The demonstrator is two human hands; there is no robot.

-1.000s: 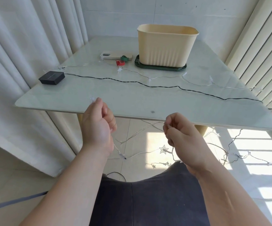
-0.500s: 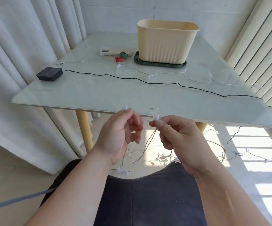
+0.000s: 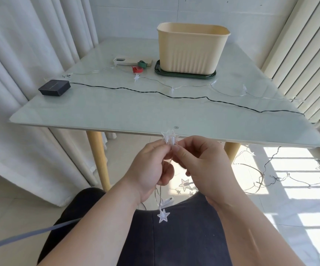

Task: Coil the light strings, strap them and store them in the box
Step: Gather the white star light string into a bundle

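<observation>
My left hand (image 3: 149,167) and my right hand (image 3: 201,166) meet just below the table's front edge, both pinching two clear star lights (image 3: 170,138) of a thin light string. Loops of that string hang under my left hand, with one star (image 3: 163,215) dangling over my lap. More of the clear star string (image 3: 193,86) lies across the glass table. A black wire (image 3: 155,92) runs from a black solar box (image 3: 54,87) across the table and off its right side. The cream storage box (image 3: 191,48) stands open at the back on its green lid (image 3: 186,74).
A red strap (image 3: 137,69) and a green strap (image 3: 142,64) lie beside a phone (image 3: 128,61) left of the box. Tangled strings (image 3: 270,179) spread over the floor at the right. Curtains hang at the left, a radiator at the right.
My hands rose and came together from apart; a second star light has been brought up against the first, and both hands now pinch the pair. More loops hang below my left hand.
</observation>
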